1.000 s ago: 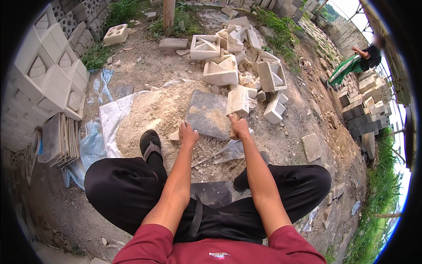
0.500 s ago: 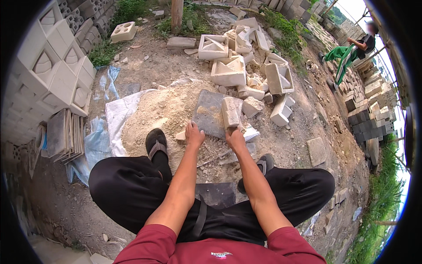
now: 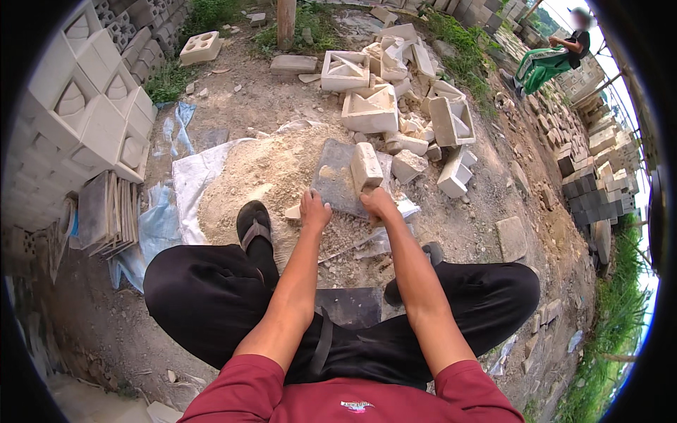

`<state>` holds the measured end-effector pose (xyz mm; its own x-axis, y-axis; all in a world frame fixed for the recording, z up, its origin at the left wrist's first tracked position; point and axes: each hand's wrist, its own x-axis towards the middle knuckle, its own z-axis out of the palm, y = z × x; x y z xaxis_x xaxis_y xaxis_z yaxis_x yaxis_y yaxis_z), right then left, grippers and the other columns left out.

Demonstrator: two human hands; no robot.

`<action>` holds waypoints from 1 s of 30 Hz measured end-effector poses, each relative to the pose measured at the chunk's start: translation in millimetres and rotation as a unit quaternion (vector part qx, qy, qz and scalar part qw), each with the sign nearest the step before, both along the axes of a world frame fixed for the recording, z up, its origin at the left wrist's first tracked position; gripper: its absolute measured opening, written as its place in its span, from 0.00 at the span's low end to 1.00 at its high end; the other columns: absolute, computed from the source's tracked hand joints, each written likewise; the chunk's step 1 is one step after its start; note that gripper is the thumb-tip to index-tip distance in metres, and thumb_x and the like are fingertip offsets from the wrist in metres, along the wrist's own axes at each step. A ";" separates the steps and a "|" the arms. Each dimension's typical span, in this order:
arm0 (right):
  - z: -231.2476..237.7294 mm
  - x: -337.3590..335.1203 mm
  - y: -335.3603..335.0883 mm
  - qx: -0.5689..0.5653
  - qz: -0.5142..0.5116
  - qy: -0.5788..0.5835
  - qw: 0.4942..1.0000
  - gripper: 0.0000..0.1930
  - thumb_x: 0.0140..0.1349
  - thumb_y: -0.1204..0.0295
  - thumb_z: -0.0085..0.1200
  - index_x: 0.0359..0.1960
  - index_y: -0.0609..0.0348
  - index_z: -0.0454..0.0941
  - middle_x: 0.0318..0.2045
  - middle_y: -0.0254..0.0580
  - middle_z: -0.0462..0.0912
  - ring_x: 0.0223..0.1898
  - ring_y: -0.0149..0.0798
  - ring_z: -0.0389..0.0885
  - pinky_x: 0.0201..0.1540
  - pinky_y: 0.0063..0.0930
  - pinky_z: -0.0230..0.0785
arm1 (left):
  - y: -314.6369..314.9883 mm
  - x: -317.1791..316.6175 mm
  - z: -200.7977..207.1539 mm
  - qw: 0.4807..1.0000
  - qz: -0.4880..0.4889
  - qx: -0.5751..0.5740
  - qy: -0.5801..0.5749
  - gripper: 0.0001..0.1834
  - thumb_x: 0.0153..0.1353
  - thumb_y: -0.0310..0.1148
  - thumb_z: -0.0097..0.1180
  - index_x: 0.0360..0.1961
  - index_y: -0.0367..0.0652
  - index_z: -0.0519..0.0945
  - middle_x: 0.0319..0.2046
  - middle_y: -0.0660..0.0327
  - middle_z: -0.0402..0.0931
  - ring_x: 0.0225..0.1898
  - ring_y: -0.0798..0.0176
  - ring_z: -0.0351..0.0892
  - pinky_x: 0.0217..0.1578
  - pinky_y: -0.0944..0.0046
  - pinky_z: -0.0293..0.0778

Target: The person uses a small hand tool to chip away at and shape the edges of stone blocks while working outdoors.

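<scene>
Ahead of me, a dark flat board [image 3: 337,185] lies over a heap of pale crumbly powder, with a little powder on its face. My left hand [image 3: 315,209] is closed at the board's near left corner, its fingertips partly hidden. On the board's right side a pale oblong block [image 3: 366,163] stands on edge. My right hand [image 3: 380,204] is closed at the near end of this block; the fingers beneath are hidden.
The powder heap [image 3: 261,166] lies on a white sheet [image 3: 192,176] between my feet and beyond. Broken pale blocks [image 3: 370,109] are piled ahead right. Moulded blocks [image 3: 74,99] are stacked at left, beside leaning flat boards [image 3: 99,210]. A person [image 3: 557,56] stands far right.
The block in my right hand has shifted slightly away from me and tilted, showing more of its near end. My left hand stays at the board's corner. The far person has changed stance.
</scene>
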<state>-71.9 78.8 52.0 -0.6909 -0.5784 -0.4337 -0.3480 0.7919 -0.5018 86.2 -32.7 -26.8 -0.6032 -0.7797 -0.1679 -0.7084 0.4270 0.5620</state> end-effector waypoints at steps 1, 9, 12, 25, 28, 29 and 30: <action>26.6 -11.2 -16.3 0.025 -0.013 -0.062 0.998 0.29 0.56 0.53 0.53 0.39 0.77 0.76 0.41 0.70 0.79 0.48 0.61 0.78 0.49 0.44 0.71 | -3.6 3.7 0.1 1.000 -0.001 0.001 -0.008 0.38 0.54 0.37 0.58 0.62 0.28 0.60 0.63 0.43 0.56 0.66 0.44 0.54 0.65 0.53 0.54; -26.6 27.3 2.3 -0.075 -0.109 0.064 0.989 0.33 0.56 0.51 0.54 0.46 0.76 0.74 0.44 0.69 0.78 0.49 0.62 0.77 0.51 0.42 0.71 | -3.3 -9.6 12.4 1.000 0.006 -0.002 -0.009 0.38 0.55 0.38 0.58 0.63 0.29 0.61 0.65 0.43 0.54 0.67 0.44 0.53 0.66 0.54 0.54; -20.6 2.0 4.8 -0.010 -0.010 0.056 0.998 0.29 0.58 0.51 0.53 0.38 0.75 0.77 0.39 0.70 0.79 0.48 0.63 0.78 0.52 0.46 0.69 | 3.7 -9.0 12.0 0.999 -0.015 0.036 -0.018 0.37 0.55 0.38 0.58 0.63 0.30 0.61 0.65 0.44 0.54 0.67 0.45 0.53 0.66 0.54 0.54; -0.4 -58.7 19.7 -0.002 -0.072 -0.058 0.996 0.35 0.54 0.44 0.56 0.30 0.77 0.78 0.30 0.66 0.82 0.37 0.58 0.82 0.39 0.45 0.71 | -11.3 12.6 6.5 0.999 -0.032 0.040 -0.007 0.38 0.55 0.39 0.58 0.63 0.30 0.61 0.64 0.41 0.55 0.66 0.42 0.54 0.65 0.54 0.55; 20.0 -73.1 24.8 -0.025 -0.066 0.106 0.992 0.40 0.54 0.40 0.53 0.38 0.79 0.76 0.35 0.68 0.81 0.41 0.59 0.81 0.42 0.42 0.73 | -12.1 0.8 7.3 0.998 -0.045 0.031 -0.001 0.39 0.54 0.38 0.58 0.64 0.29 0.60 0.65 0.39 0.54 0.66 0.41 0.53 0.66 0.54 0.54; 15.2 -68.9 26.5 -0.031 -0.094 0.108 0.989 0.38 0.56 0.43 0.53 0.39 0.79 0.76 0.38 0.71 0.79 0.44 0.61 0.79 0.46 0.44 0.72 | -11.2 2.2 5.0 0.999 -0.047 0.017 -0.003 0.39 0.54 0.39 0.58 0.64 0.29 0.60 0.65 0.38 0.53 0.67 0.41 0.53 0.66 0.54 0.54; 7.7 -59.5 29.0 -0.037 -0.121 0.109 0.986 0.36 0.57 0.46 0.53 0.40 0.79 0.76 0.41 0.73 0.78 0.48 0.63 0.77 0.50 0.45 0.70 | -10.2 2.4 2.6 0.999 -0.049 0.018 0.000 0.39 0.54 0.39 0.58 0.64 0.29 0.60 0.65 0.38 0.53 0.67 0.41 0.53 0.66 0.54 0.54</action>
<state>-131.4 107.8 59.7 -0.8850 -0.4093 -0.2218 -0.2588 0.8287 -0.4962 88.6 -43.0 -24.2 -0.6757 -0.7110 -0.1948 -0.6648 0.4736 0.5777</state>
